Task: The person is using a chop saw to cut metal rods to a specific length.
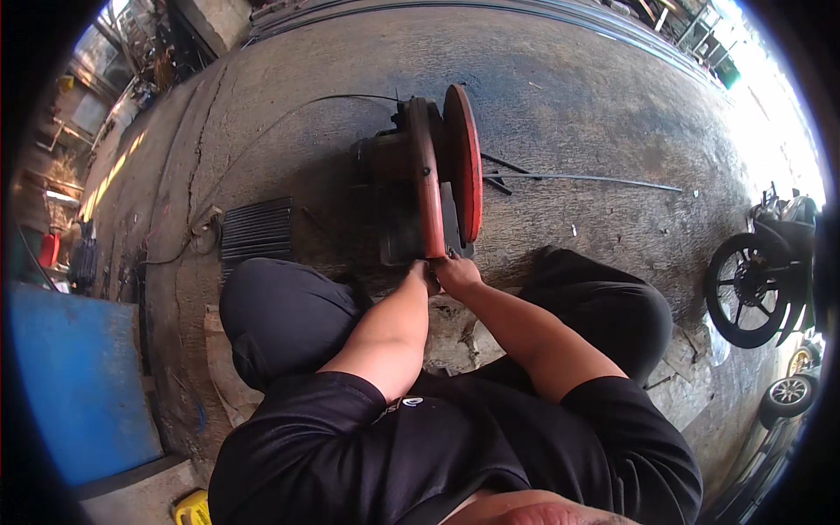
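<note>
On the ground before my knees stands a cut-off saw (426, 179) with a worn red guard, a red-rimmed disc on its right and a dark motor on its left. My left hand (423, 273) is at its near end, just below the red guard; its fingers are mostly hidden. Right beside it, my right hand (457, 276) has its fingers curled in at the base of the saw. What lies within those fingers is too small and covered to make out. Both forearms reach forward between my bent knees.
Left of the saw lies a bundle of dark cut rods (256, 229). A thin metal rod (595, 181) extends rightward from behind the disc. A cable (324, 98) runs left from the saw. A motorcycle (757, 271) stands at the right, a blue panel (79, 376) at the left.
</note>
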